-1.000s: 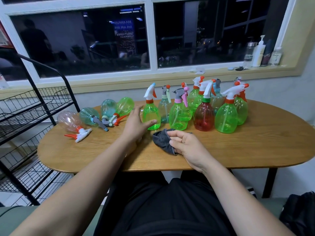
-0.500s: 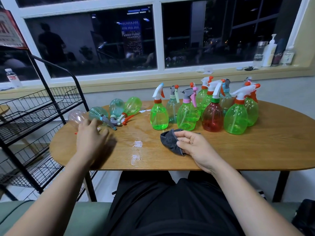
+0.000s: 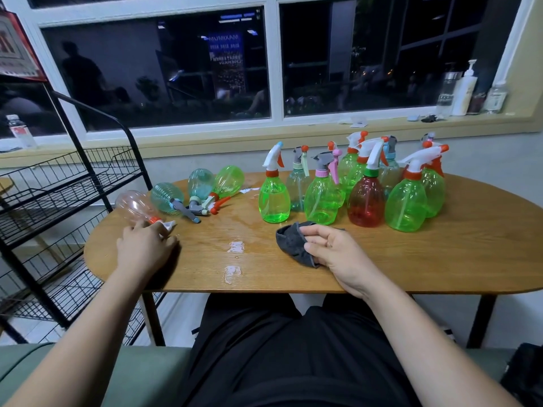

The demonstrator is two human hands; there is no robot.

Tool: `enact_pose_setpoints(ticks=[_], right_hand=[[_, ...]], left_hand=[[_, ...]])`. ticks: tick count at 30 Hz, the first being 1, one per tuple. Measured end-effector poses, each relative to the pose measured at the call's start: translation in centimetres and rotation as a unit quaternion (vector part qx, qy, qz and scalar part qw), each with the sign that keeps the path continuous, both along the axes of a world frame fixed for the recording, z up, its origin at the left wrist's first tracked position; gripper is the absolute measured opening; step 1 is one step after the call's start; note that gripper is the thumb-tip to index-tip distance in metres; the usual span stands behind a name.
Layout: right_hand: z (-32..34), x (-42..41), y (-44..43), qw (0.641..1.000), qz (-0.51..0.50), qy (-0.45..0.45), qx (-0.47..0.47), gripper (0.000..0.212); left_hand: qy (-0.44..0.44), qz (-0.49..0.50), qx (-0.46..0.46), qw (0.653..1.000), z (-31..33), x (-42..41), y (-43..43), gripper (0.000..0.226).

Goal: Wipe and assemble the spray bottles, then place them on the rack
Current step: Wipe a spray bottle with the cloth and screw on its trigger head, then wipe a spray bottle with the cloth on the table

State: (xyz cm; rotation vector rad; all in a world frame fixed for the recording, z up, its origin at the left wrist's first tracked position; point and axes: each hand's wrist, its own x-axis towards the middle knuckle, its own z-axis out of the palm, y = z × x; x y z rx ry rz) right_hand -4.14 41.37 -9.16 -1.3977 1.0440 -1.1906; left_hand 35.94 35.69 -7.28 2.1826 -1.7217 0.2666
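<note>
At the table's [image 3: 440, 254] left end, your left hand [image 3: 144, 248] curled round the lying pink bottle's [image 3: 133, 205] sprayer; near the table's front edge, your right hand [image 3: 338, 254] gripped the grey cloth [image 3: 293, 245].

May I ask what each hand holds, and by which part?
The right hand pinches the grey cloth by its right side; the left hand covers the spray head of the clear pink bottle, grip unclear.

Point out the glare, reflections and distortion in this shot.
Head view: light glares off wet patches on the table; the dark window mirrors the room in the head view; its wide angle bows the table edge and window frame; the right hand gripping the grey cloth is sharp.
</note>
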Motion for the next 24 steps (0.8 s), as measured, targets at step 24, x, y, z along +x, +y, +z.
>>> enact_pose_setpoints(ticks=[24], right_hand=[[-1.2,-0.1,-1.1,0.998,-0.056,-0.001,-0.015,0.033]], left_hand=[[0.096,-0.355,-0.117,0.922,-1.8,-17.2,8.6,0.018]])
